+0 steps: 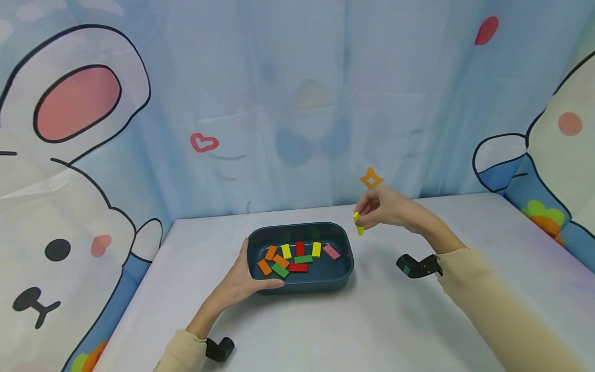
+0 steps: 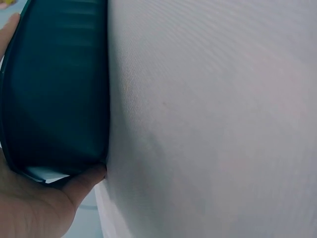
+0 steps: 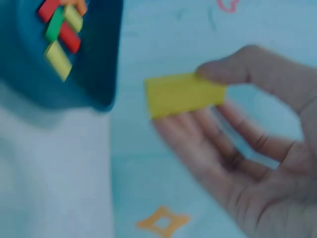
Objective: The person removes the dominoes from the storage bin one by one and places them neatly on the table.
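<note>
A dark teal plastic bin (image 1: pixel 307 287) stands on the white table with several small coloured blocks lying flat inside it. My left hand (image 1: pixel 239 281) grips the bin's left end, thumb along the near side and fingers at the far left; the left wrist view shows the thumb against the bin wall (image 2: pixel 54 94). To the right of the bin, raised off the table, my right hand (image 1: pixel 383 208) pinches a yellow block (image 1: pixel 358 225) between thumb and fingers. Up close in the right wrist view, this yellow block (image 3: pixel 178 96) is a plain rectangular piece.
Inside the bin are orange (image 1: pixel 264 267), green (image 1: pixel 303 259), red (image 1: pixel 298 267), yellow (image 1: pixel 316 249) and pink (image 1: pixel 332 252) blocks. White cloth (image 1: pixel 325 330) covers the table. A printed blue curtain (image 1: pixel 297 129) hangs behind its back edge.
</note>
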Demonstrator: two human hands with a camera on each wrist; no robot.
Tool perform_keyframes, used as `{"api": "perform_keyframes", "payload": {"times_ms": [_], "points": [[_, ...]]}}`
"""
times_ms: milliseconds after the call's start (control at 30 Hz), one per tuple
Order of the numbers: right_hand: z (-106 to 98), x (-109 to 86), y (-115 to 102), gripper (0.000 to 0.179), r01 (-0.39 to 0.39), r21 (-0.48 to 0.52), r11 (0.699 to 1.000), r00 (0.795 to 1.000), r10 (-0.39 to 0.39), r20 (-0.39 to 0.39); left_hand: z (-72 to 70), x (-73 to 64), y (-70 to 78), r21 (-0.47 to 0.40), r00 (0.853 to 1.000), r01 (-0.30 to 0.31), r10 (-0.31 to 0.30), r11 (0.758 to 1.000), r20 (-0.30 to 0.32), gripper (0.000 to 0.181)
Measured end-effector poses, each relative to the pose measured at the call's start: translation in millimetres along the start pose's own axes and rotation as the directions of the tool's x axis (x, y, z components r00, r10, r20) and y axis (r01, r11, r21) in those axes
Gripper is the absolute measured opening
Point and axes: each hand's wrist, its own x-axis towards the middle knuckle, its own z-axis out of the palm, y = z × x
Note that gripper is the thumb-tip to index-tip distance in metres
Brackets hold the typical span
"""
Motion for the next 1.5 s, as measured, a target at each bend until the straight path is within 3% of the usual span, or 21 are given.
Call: {"api": "perform_keyframes", "payload": {"times_ms": [100, 300, 533, 1033, 1500], "points": [[-2.5, -2.1, 22.3, 0.024, 0.042, 0.021, 0.999, 0.999, -0.043, 0.014, -0.3, -0.8, -0.8, -0.003, 1.000, -0.003, 0.003, 1.000, -0.004, 0.141], [1.6, 0.7, 66.7, 0.027, 0.034, 0.068, 0.997, 0.999, -0.036, 0.029, 1.8, -0.9, -2.5, -0.025, 1.000, -0.031, 0.031, 0.999, -0.002, 0.138], [7.6, 10.3, 97.7, 0.025, 0.079, 0.061, 0.995, 0.996, -0.081, 0.031, 4.1, -2.3, 0.0, -0.033, 1.000, -0.019, 0.018, 0.999, -0.008, 0.139], [23.2, 24.5, 118.2, 0.021, 0.089, 0.021, 0.996, 0.992, -0.090, 0.085, 4.0, -0.8, 0.5, -0.022, 1.000, -0.022, 0.022, 1.000, -0.018, 0.139], [29.3, 30.7, 117.9, 0.022, 0.107, -0.001, 0.994, 0.990, -0.106, 0.090, 0.9, -0.6, -0.9, -0.019, 1.000, -0.015, 0.014, 1.000, -0.022, 0.138]]}}
